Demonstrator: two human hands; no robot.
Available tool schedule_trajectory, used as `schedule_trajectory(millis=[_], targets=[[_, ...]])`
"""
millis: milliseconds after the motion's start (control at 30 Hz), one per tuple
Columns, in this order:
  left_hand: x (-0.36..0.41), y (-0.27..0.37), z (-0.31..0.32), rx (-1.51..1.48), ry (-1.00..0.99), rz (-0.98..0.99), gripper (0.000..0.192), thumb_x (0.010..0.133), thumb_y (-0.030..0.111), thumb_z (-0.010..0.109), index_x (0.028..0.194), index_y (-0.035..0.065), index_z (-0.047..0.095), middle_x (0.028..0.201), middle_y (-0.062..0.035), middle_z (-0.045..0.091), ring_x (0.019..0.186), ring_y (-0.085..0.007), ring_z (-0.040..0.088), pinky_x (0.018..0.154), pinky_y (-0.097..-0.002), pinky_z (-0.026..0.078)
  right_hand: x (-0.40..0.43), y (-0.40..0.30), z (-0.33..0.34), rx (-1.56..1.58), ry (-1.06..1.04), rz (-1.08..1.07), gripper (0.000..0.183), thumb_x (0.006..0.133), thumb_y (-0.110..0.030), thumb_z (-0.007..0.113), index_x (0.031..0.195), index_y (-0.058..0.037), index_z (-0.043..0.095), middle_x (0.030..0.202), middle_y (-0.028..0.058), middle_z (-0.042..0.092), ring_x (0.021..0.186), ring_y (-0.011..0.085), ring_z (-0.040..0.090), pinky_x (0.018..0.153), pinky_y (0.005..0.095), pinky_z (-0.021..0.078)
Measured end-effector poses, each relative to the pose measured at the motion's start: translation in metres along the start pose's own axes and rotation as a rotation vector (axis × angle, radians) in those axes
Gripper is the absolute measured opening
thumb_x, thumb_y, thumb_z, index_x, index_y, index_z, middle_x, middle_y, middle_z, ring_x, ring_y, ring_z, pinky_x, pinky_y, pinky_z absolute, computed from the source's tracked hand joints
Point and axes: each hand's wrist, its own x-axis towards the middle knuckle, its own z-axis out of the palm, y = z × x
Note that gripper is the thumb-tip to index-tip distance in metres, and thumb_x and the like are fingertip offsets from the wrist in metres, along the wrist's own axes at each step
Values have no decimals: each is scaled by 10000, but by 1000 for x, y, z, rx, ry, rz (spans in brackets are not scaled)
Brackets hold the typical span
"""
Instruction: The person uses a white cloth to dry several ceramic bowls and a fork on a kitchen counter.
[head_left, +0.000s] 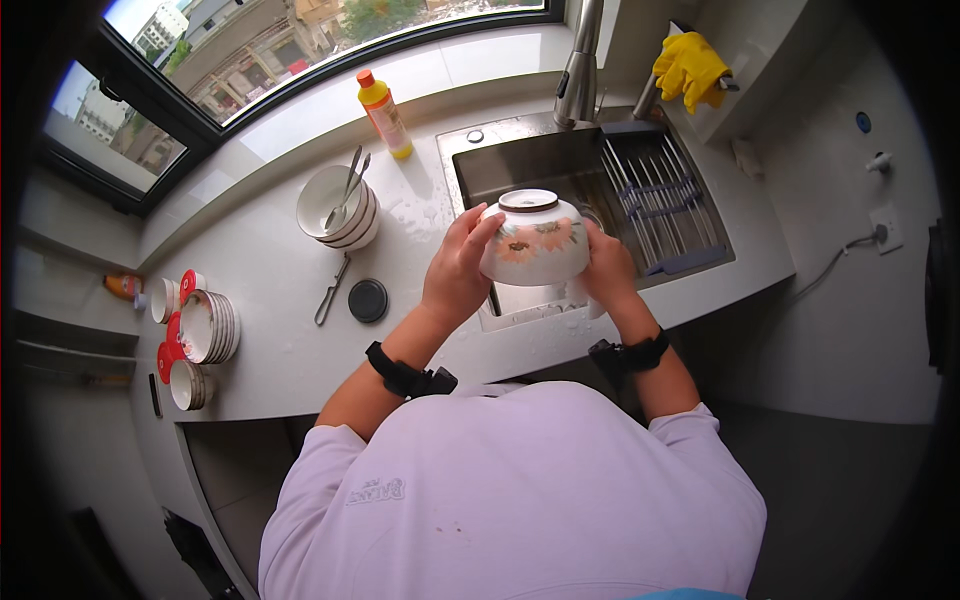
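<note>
Both my hands hold a white ceramic bowl with peach-coloured flowers, over the near side of the steel sink. The bowl is turned with its foot ring up. My left hand grips its left side, fingertips near the foot. On the other side, my right hand grips the wall, its fingers partly hidden. Something white, perhaps a cloth, shows beneath that hand. Left of the sink stands a stack of bowls, with metal utensils resting in the top one.
A roll-up drying rack covers the sink's right part, below the faucet. Yellow rubber gloves hang behind it. On the counter are a yellow bottle, a black round lid, a metal utensil and stacked dishes.
</note>
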Motion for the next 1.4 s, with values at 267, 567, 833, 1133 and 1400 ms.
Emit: schedule_trajectory(millis=[267,567,833,1133,1400], targets=[[-10,0,-6,-139,-56,-66,683,653,-55,623,1259,70,334,1302,-227,441,1195,-408,450,992,-430,403,2,-1,-3,28,-158,26,334,869,-400,522,999,-118,645,808,142,669,758,359,639,648,431,497],[-29,-3,-34,-651,-142,-376,795,667,-35,528,1387,113,227,1311,-183,412,1200,-298,434,1047,-386,316,1,-8,13,171,-495,-25,364,895,-376,499,993,-59,650,802,147,666,771,304,649,686,382,491],[-54,-7,-87,-1232,186,-968,674,779,88,491,1412,84,261,1355,-118,402,1228,-255,440,1010,-373,393,-8,-66,15,526,-187,40,346,884,-362,607,1055,-70,537,790,89,612,707,153,574,665,301,469],[-90,-29,-143,-1306,349,-831,565,949,242,488,1425,84,228,1374,-109,381,1256,-225,411,1026,-354,376,-35,-189,115,720,-28,-520,474,897,-274,619,1173,-50,306,1218,198,379,1122,258,439,952,360,392],[-124,-55,-184,-1236,445,-774,580,961,323,505,1426,100,240,1361,-95,397,1237,-202,409,1032,-342,349,-46,-235,172,-113,-144,-741,507,766,-114,614,1249,-79,465,1285,181,452,1096,350,509,897,420,468]])
